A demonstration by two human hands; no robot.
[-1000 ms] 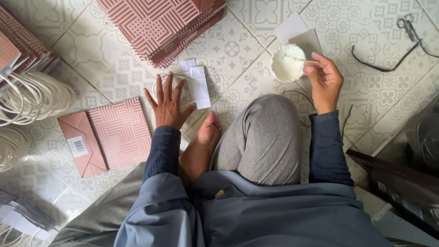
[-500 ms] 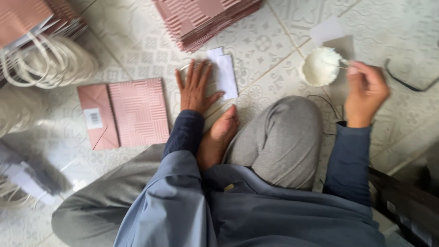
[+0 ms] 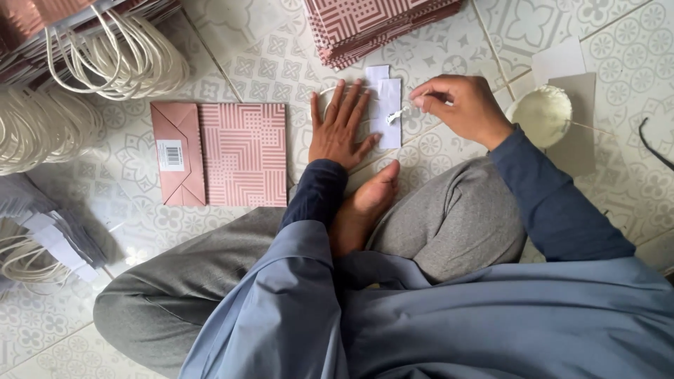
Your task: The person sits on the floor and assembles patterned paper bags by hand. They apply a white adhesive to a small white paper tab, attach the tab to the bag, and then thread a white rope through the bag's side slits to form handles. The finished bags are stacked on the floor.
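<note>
Leaving the glue cup, my right hand now pinches a small applicator over the white paper strip; my left hand presses it flat, fingers spread.

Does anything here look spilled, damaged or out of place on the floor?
Nothing stands out. The white cup stands upright on a grey card, with no spill visible. The flat pink bag lies unharmed. The left hand presses white paper strips; the right hand holds a small white piece at their edge.
</note>
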